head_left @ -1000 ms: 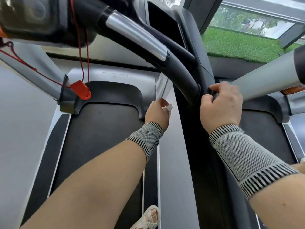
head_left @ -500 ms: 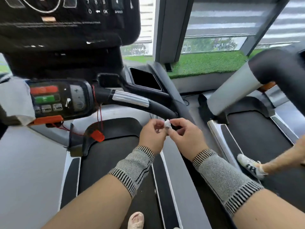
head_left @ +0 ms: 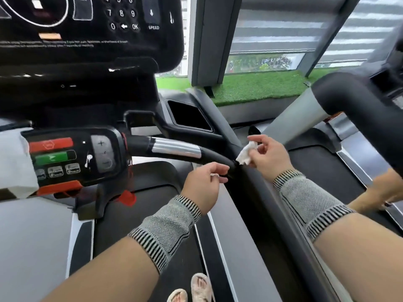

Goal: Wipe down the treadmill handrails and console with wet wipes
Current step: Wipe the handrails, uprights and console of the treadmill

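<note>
My right hand point(head_left: 269, 156) pinches a crumpled white wet wipe point(head_left: 246, 154) just above the near end of the black handrail point(head_left: 214, 157), which has a chrome band point(head_left: 175, 149). My left hand point(head_left: 204, 184) hovers just below that rail end with its fingers curled, and a small white scrap point(head_left: 214, 175) shows at its fingertips. The two hands are a little apart. The dark console point(head_left: 87, 29) with number keys fills the top left. Below it is the control pod point(head_left: 72, 158) with red and green buttons.
A white cloth point(head_left: 13, 166) drapes over the pod's left end. A red safety clip point(head_left: 128, 198) hangs under it. The neighbouring treadmill's thick rail point(head_left: 349, 110) crosses the right side, with another person's limb point(head_left: 381, 192) beside it. My sandalled feet point(head_left: 196, 286) stand on the belt.
The view has tilted up to the console. My hands met at the wipe, then parted: the right hand now carries the wipe up and right, and the left has dropped lower.
</note>
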`<state>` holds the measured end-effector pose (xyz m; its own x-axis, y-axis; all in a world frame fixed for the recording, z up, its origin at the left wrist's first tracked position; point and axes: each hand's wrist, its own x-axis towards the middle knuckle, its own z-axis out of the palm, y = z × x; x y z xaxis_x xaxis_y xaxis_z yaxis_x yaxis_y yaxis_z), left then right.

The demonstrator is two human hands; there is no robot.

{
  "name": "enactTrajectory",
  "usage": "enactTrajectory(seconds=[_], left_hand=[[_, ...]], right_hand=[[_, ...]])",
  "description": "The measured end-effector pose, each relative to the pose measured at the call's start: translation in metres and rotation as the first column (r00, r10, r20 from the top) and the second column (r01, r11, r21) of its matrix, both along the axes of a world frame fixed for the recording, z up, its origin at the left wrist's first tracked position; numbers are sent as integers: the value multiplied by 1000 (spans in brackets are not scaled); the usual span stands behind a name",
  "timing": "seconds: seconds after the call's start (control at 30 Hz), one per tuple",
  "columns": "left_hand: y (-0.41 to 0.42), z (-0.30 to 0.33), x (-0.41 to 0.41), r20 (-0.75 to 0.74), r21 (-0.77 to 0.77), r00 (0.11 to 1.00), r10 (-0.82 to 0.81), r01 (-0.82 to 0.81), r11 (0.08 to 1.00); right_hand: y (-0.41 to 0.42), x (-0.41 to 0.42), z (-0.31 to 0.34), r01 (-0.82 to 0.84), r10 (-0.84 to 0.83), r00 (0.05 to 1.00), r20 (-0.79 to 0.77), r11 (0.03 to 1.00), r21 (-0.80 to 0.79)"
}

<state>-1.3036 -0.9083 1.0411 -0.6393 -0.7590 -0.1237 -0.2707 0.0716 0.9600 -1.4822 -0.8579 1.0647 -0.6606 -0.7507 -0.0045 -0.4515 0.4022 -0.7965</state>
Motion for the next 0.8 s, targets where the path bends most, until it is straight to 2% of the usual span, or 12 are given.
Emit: enactTrajectory(seconds=[0.07, 0.13, 0.27, 0.4, 0.5, 0.57, 0.67, 0.73, 0.8], left_hand=[[1, 0, -5, 11, -19, 1000, -13, 13, 1000], [1, -2, -10, 25, -24, 1000, 2, -2, 1000], [1, -6, -16, 98, -35, 995, -15, 19, 999], [0, -6, -20, 151, -55, 988, 3, 6, 998], [-3, -9, -20, 222, -89, 975, -8, 28, 996], [-8, -15, -20, 349, -126, 935, -63, 114, 986], [-17, -33, -21, 533, -147, 841, -95, 202, 968], [-22, -45, -24, 567, -177, 821, -65, 199, 964], [-24, -55, -29, 568, -197, 822, -41, 184, 963]], right_hand=[[-25, -10, -1, -76, 78, 996, -45, 996, 37], [-48, -11, -4, -178, 198, 968, -157, 975, 131], [-72, -12, -17, -313, 438, 827, -351, 879, 360], [-80, -21, -20, -376, 657, 595, -464, 737, 562], [-90, -22, -18, -373, 791, 312, -527, 612, 698], [-96, -22, -12, -379, 842, 178, -509, 536, 754], [-100, -29, 3, -363, 850, 167, -500, 525, 770], [-103, -32, 4, -362, 839, 188, -510, 542, 758], [-108, -28, -2, -357, 849, 169, -500, 525, 772]])
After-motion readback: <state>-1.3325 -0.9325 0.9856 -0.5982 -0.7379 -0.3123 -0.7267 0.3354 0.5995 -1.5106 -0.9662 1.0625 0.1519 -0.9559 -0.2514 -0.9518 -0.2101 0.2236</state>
